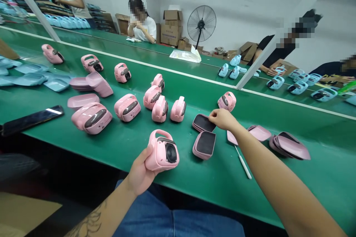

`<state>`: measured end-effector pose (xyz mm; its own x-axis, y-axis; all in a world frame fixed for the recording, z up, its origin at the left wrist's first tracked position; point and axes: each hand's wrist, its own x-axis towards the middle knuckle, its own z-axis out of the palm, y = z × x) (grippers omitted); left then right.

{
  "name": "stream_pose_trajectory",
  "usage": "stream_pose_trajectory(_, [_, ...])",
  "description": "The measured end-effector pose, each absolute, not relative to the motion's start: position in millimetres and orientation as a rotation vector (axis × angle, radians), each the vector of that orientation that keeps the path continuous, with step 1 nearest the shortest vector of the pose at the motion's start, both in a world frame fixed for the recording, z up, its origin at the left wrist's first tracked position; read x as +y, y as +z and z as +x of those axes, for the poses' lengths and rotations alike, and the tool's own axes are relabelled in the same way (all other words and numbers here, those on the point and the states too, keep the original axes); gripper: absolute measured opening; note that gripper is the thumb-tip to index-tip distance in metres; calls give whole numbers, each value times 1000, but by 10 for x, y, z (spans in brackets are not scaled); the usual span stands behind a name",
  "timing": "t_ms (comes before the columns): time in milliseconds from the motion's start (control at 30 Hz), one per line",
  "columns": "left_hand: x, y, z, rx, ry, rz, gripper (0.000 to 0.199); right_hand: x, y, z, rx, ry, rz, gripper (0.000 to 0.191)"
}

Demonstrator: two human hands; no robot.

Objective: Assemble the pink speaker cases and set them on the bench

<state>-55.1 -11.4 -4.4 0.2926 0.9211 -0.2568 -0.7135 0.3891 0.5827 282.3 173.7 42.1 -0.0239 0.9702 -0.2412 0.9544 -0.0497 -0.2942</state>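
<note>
My left hand (141,172) grips a pink speaker (162,153) from its left side, above the table's front edge; its round black driver faces right and its loop handle is up. My right hand (222,118) has its fingers pinched at the right end of a stack of pink-rimmed black mesh covers (204,122). Whether a cover is between the fingertips is too small to tell. A second stack of such covers (204,144) lies just in front. Several pink speakers (128,107) stand on the left, and one (227,101) is behind my right hand.
A white-handled screwdriver (244,166) and pink shells (290,145) lie on the green table (178,207) at right. At left are a phone (32,119), pink shells (83,100) and blue shells (30,79). People work beyond the white rail, near blue speakers and a fan (201,24).
</note>
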Motion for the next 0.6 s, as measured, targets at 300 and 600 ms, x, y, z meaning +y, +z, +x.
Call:
stream_pose_trajectory(300, [22, 138, -369, 554, 1090, 259, 56, 1620, 609, 2855, -2043, 262, -2135, 24])
stream_pose_trajectory(600, [-107, 149, -400, 605, 1034, 350, 46, 1555, 446, 2698, -2089, 205, -2158, 35])
